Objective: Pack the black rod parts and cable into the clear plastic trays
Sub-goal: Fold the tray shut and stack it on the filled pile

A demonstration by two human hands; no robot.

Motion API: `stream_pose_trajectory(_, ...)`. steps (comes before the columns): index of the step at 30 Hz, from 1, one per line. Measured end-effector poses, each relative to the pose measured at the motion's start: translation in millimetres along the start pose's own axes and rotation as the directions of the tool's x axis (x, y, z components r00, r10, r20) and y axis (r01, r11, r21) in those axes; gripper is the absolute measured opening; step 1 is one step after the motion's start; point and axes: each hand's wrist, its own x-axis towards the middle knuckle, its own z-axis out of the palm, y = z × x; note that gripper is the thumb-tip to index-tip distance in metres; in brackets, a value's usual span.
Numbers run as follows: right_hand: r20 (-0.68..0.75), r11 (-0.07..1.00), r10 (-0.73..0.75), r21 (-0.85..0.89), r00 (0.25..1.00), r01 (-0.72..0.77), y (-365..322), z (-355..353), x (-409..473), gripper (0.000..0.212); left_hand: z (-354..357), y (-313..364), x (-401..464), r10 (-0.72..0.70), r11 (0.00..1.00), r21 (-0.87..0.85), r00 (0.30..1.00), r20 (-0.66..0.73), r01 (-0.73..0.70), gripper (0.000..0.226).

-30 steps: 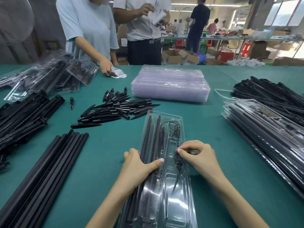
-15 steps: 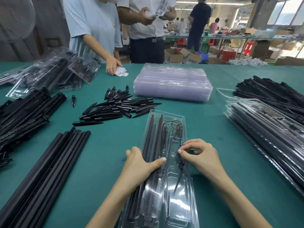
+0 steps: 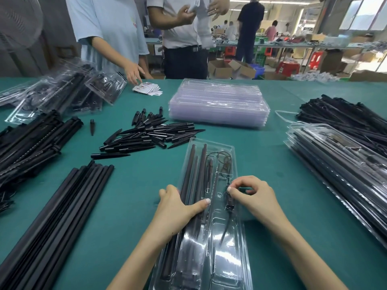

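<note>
table (image 3: 129, 206): green top, running out of frame on all sides; far edge hidden behind two standing people, heads cut off.
left rods (image 3: 52, 225): long black bundle lying diagonally at lower L, near ends cut off by frame edge.
packed stack (image 3: 343, 185): filled clear trays piling up at R, lower end running out of frame; contents hard to read thru glare.
empty trays (image 3: 218, 103): clear stack sitting at centre far, nothing on top.
far-left packs (image 3: 62, 93): clear filled trays leaning in a heap, blurred, L end cut off.
loose rods L (image 3: 27, 143): black pile overlapping itself, count impossible to tell.
loose rods R (image 3: 345, 120): black pile lying behind packed stack, partly hidden by it.
tray (image 3: 228, 254): clear, lying lengthwise in front of wearer btwn both hands; near end cut off by bottom edge, glare hiding lower pockets.
rods (image 3: 193, 172): two long black ones sitting in tray's L channels, lower parts covered by left hand.
spikes (image 3: 146, 137): short black pointed parts scattering beyond tray, one lying apart at L.
left hand (image 3: 178, 208): resting on tray's L side, thumb lying straight across rods; other fingers wrapping tray edge, tips hidden.
right hand (image 3: 255, 197): fingers curling, thumb + index pinching cable just R of tray centre.
cable (image 3: 225, 162): thin, coiling in tray's upper R pocket, running down to a dark plug (image 3: 230, 203); plug detail too small to make out.
cards (image 3: 147, 90): small white pile at far edge, another person's hand hovering over it.
</note>
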Motion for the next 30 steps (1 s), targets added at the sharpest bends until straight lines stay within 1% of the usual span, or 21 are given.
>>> stream_pose_trajectory(7,0.002,0.999,-0.027,-0.028,1.0,0.027,0.5,0.4,0.1,0.024,0.3,0.2,-0.1,-0.001,1.0,0.007,1.0,0.0,0.001,0.061)
stream_pose_trajectory(17,0.049,0.997,-0.055,-0.043,0.997,0.057,-0.4,-1.0,-0.9,0.018,-0.2,1.7,-1.2,0.006,1.0,0.011,1.0,0.008,-0.006,0.06)
stream_pose_trajectory(19,0.079,0.993,-0.088,-0.066,0.993,0.093,-1.1,-5.6,0.5,0.021,-0.9,1.8,-0.4,0.01,1.0,0.012,1.0,0.017,-0.011,0.06)
stream_pose_trajectory(20,0.093,0.985,-0.127,-0.106,0.988,0.137,-0.7,-9.5,2.1,0.025,-1.5,1.7,-0.1,0.012,1.0,0.014,1.0,0.022,-0.012,0.06)
stream_pose_trajectory(22,0.143,0.935,-0.241,-0.229,0.96,0.269,-0.8,-18.5,4.5,0.036,-2.2,0.8,-0.1,0.012,1.0,0.01,0.999,0.029,-0.013,0.062)
stream_pose_trajectory(23,0.186,0.89,-0.305,-0.292,0.934,0.349,-1.3,-22.3,6.3,0.041,-2.9,0.5,0.4,0.017,1.0,0.006,0.999,0.028,-0.017,0.062)
stream_pose_trajectory(25,0.318,0.768,-0.406,-0.39,0.857,0.508,2.5,-27.9,7.5,0.048,-2.6,0.4,0.0,0.018,1.0,0.005,0.999,0.028,-0.018,0.063)
stream_pose_trajectory(26,0.387,0.702,-0.429,-0.426,0.816,0.571,5.3,-28.8,6.9,0.051,-2.7,0.2,0.6,0.018,1.0,0.004,0.999,0.027,-0.018,0.063)
stream_pose_trajectory(28,0.472,0.597,-0.424,-0.496,0.773,0.63,9.9,-29.0,3.9,0.061,-2.2,0.1,1.2,0.024,1.0,0.005,1.0,0.019,-0.024,0.063)
stream_pose_trajectory(30,0.486,0.494,-0.458,-0.556,0.744,0.668,13.5,-28.1,2.1,0.069,-1.8,0.3,1.7,0.03,0.999,0.011,0.999,0.022,-0.03,0.063)
